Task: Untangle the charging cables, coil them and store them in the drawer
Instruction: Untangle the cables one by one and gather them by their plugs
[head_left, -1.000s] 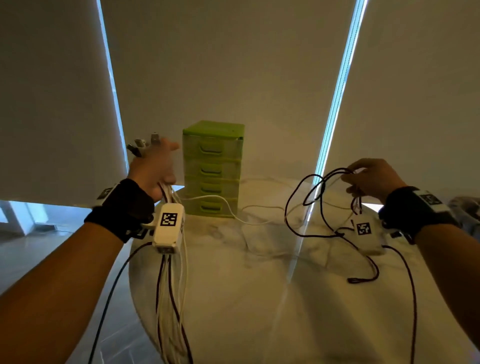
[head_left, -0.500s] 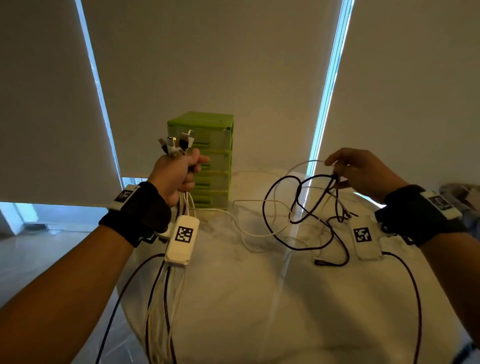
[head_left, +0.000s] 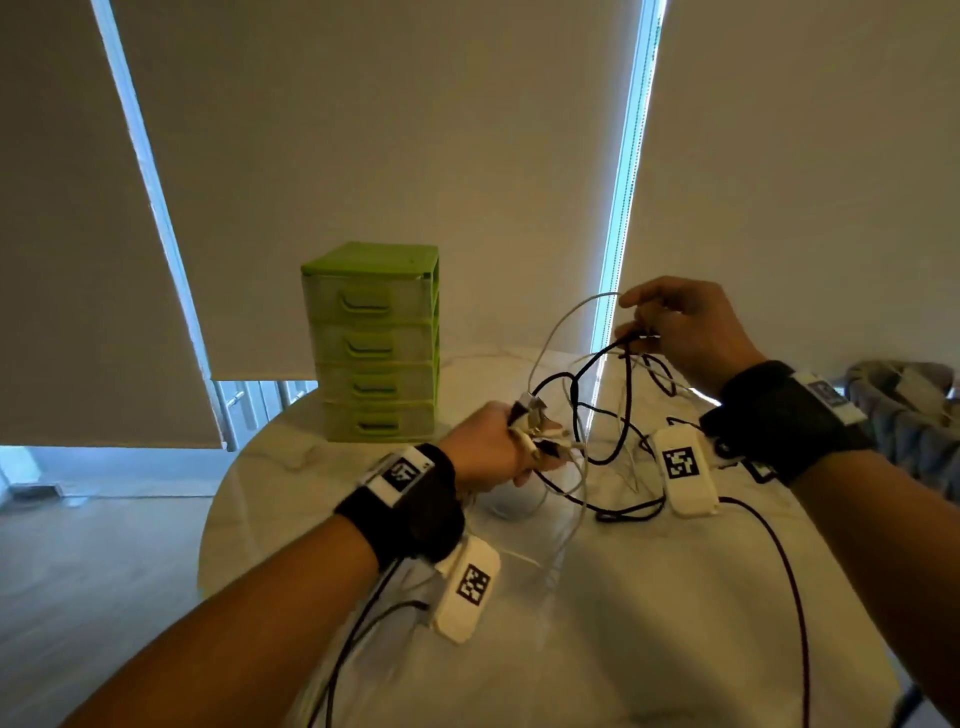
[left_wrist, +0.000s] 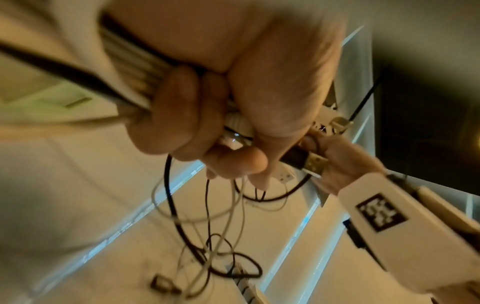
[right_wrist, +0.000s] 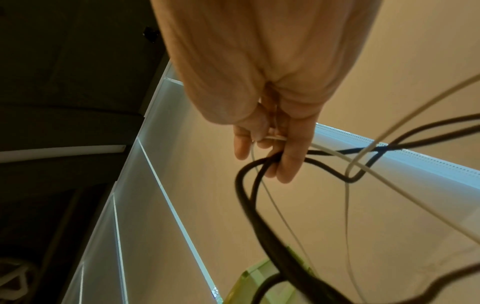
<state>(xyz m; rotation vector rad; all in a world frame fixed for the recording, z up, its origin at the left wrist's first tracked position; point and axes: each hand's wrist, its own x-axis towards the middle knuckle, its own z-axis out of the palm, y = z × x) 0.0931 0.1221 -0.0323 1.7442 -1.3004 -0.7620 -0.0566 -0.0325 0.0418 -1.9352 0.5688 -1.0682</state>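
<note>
The left hand (head_left: 488, 447) is fisted round a bundle of plugs (head_left: 535, 421), white and black leads trailing below it. The right hand (head_left: 685, 332), further off and to the right, pinches a black cable (head_left: 626, 395) and a thin white cable (head_left: 561, 322) that loop between the two hands over the surface (head_left: 649, 623).

Likely risk: pulling the hands apart would tighten the crossing loops into a knot, or drag a plug out of the fist. Slack could also snag the wrist units.

The cables are thin, limp and round; the plugs are hard, with metal tips. The green plastic drawers (head_left: 374, 343), all closed, stand at the far left.
</note>
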